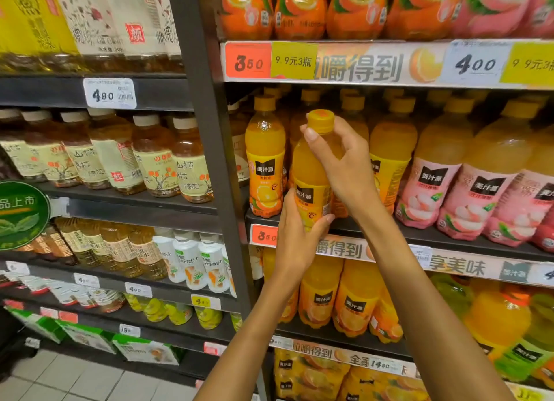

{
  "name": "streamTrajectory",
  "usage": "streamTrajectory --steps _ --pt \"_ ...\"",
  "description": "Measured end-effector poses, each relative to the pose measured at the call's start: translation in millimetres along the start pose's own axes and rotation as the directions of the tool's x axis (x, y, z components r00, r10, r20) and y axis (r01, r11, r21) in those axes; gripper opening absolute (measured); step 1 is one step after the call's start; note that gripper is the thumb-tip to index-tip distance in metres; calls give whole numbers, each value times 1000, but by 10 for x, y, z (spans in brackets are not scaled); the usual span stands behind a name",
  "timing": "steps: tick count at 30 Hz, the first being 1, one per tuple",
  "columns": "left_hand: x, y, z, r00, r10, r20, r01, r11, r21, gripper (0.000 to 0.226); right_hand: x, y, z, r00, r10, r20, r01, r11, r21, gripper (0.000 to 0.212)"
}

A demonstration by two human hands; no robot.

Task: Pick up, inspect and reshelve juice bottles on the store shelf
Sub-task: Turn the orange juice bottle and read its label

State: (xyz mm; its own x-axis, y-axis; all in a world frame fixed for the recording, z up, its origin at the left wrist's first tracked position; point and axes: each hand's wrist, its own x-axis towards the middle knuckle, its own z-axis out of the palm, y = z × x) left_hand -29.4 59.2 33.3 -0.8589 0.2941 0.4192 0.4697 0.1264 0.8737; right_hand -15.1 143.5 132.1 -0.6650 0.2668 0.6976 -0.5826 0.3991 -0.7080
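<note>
An orange juice bottle [311,173] with a yellow cap and an orange label is held upright in front of the middle shelf [419,236]. My left hand [296,236] wraps its lower part from below and behind. My right hand [344,164] grips its neck and shoulder just under the cap, thumb on the left side. Its base is at the shelf's front edge; I cannot tell whether it rests on the shelf. A matching orange bottle [265,158] stands to its left, and more stand behind it.
Pink-labelled lychee juice bottles [467,191] fill the shelf to the right. Larger orange bottles [353,298] stand one shelf below. A dark upright post [215,149] divides this bay from the tea bottles [150,158] on the left. Price strips line each shelf edge.
</note>
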Motion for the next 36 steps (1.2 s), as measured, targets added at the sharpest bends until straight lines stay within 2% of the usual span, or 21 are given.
streamTrajectory --steps 4,7,11,14,18,23,28,36 --pt "22 -23 38 1000 -6 -27 6 1000 -11 74 26 14 -12 998 -32 -60 24 991 -129 30" --pt "9 -4 111 995 0 -104 1 1000 9 77 40 7 -12 988 -93 -119 72 982 -173 39" --pt "-21 46 191 974 5 -226 -1 1000 19 79 89 47 -35 966 -187 -178 116 931 -347 34" --pt "-57 55 225 966 63 -249 -33 992 126 77 123 87 -43 959 -199 -201 100 903 -417 35" --pt "-134 -33 220 970 133 -203 -89 974 210 80 144 96 -22 967 -192 -166 99 887 -450 37" --pt "-81 -72 200 952 165 -257 -80 947 312 79 133 59 -70 981 -184 -52 140 876 -462 37" --pt "-38 -94 203 935 158 -317 -26 923 385 81 76 65 -131 987 -138 81 160 853 -497 56" --pt "15 -108 255 923 106 -370 63 907 416 85 85 113 -47 993 -121 18 111 825 -554 53"
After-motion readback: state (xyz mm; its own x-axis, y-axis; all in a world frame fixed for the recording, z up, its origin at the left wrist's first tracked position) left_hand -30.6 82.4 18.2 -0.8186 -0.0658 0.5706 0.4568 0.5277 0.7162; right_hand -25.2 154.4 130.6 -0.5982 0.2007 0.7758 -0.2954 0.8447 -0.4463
